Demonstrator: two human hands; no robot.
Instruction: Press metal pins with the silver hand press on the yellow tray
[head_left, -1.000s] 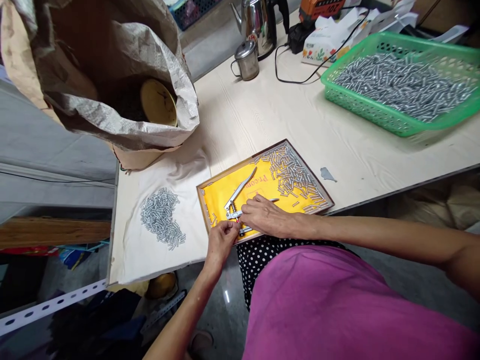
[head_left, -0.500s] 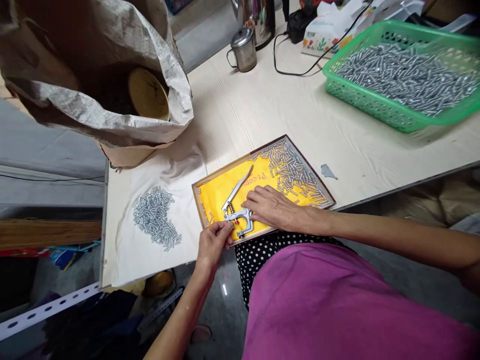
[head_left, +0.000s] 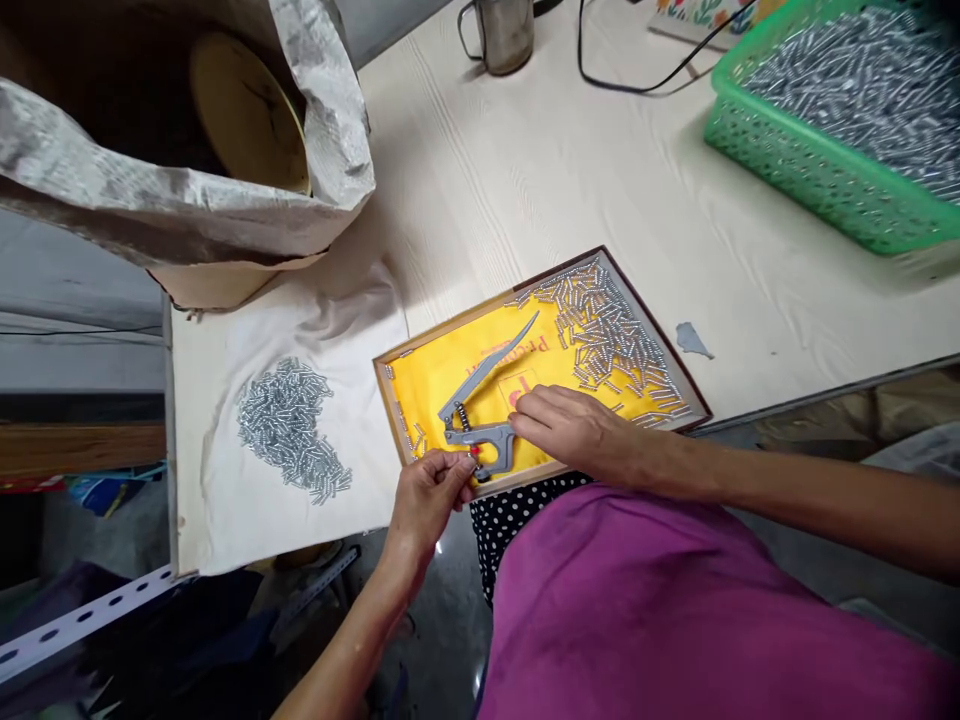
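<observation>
Grey snap-fastener pliers point(head_left: 484, 378) with a spring and a red part at the jaw lie over a shallow tray point(head_left: 442, 337) lined with yellow. Their long upper handle stands wide of the lower frame. My right hand point(head_left: 574, 430) is closed around the rear of that frame, its fingertips partly hidden. At the jaw, my left hand point(head_left: 431, 490) has thumb and forefinger pinched together; whatever they hold is too small to make out. Small metal pins point(head_left: 611, 335) are heaped in the tray's far right part, with a few strays along its left side.
Left of the tray, a pile of metal pins point(head_left: 289, 425) lies on white cloth point(head_left: 240, 530). Behind it stands a large open sack point(head_left: 330, 130) with a round yellowish object inside. A green basket point(head_left: 787, 150) of pins, a metal mug point(head_left: 506, 35) and a black cable point(head_left: 637, 90) occupy the table.
My left fingertips have come right up to the pliers' jaw. The view has shifted closer, and the pliers have turned slightly. My right hand keeps its hold.
</observation>
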